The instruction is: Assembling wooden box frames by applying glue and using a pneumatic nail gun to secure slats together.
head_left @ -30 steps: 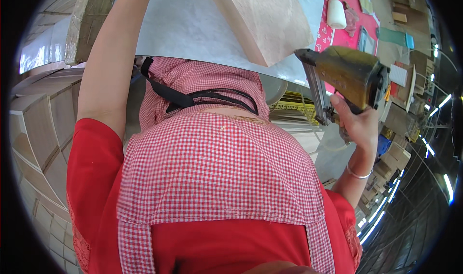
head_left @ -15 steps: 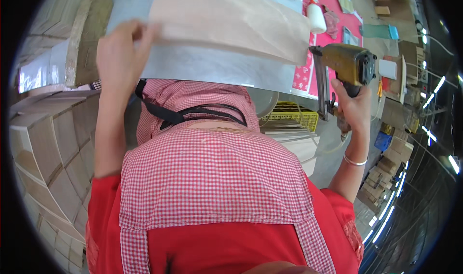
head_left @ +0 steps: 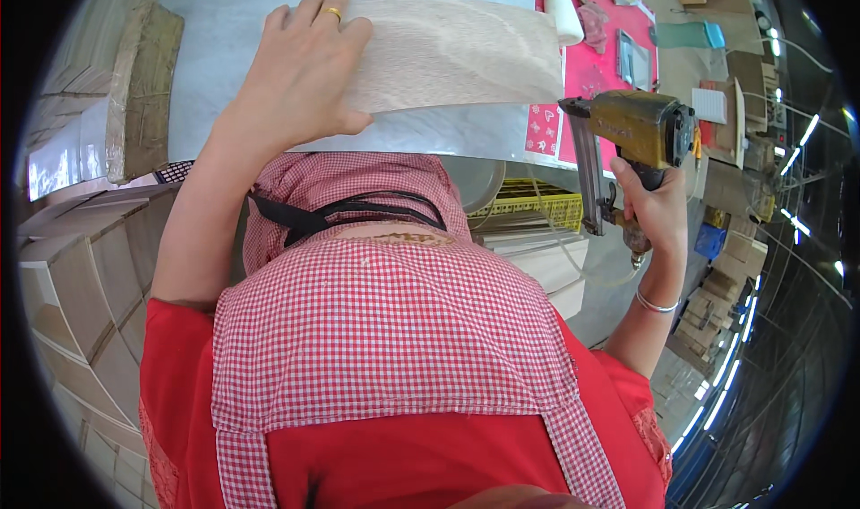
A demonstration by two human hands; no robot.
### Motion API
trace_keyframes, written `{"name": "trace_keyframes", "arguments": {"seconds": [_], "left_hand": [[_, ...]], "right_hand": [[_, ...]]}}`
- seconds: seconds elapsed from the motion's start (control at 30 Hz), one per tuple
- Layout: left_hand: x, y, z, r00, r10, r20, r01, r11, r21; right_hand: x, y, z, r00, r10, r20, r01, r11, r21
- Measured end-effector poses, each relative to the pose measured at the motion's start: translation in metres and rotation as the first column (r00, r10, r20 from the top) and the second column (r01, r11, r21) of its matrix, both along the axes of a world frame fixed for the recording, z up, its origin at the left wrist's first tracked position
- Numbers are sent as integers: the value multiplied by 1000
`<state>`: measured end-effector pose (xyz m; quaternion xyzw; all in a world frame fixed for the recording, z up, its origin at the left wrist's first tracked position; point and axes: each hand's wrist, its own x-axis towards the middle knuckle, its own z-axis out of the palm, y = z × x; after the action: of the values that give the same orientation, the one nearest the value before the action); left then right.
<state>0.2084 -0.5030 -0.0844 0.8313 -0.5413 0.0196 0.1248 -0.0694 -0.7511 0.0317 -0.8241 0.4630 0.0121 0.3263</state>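
A thin, pale wooden board (head_left: 457, 52) lies on the grey-covered worktable (head_left: 430, 131) in front of me. Over its left end rests my left hand (head_left: 305, 74), palm down with the fingers spread and the thumb by the near edge. My right hand (head_left: 658, 206) is wrapped round the handle of a yellow and black air nail gun (head_left: 627, 125). The gun's nose points left, beside the board's right end and slightly nearer to me; I cannot tell whether it touches the table.
At the table's right are a white glue bottle (head_left: 563, 16), a pink cloth (head_left: 593, 23) and a pink printed sheet (head_left: 587, 70). A wooden block (head_left: 143, 92) stands at the left edge. Stacked wooden boxes (head_left: 85, 285) fill the lower left. A yellow crate (head_left: 537, 206) sits below the table.
My left hand has moved right and come down spread onto the board's left end. The board has turned slightly and shows a greyer surface. The nail gun stays in my right hand.
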Motion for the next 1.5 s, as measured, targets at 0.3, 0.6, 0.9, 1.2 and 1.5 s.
{"name": "trace_keyframes", "arguments": {"seconds": [0.3,0.6,0.9,1.2,1.5], "left_hand": [[-1,1,-2,1000,-6,28,8,997,-77],[-17,-18,4,997,55,-52,-54,998,6],[-32,-34,-2,992,67,-108,-70,997,-20],[-36,-35,1,997,76,-32,-78,995,-61],[16,-6,-29,966,-257,-8,183,709,-681]], "right_hand": [[5,-1,-1,1000,7,14,-7,1000,29],[13,20,2,999,27,22,-26,998,-65],[28,43,-11,957,199,209,-210,977,30],[27,51,-8,992,71,101,-84,987,134],[28,67,-12,973,22,230,-36,998,57]]}}
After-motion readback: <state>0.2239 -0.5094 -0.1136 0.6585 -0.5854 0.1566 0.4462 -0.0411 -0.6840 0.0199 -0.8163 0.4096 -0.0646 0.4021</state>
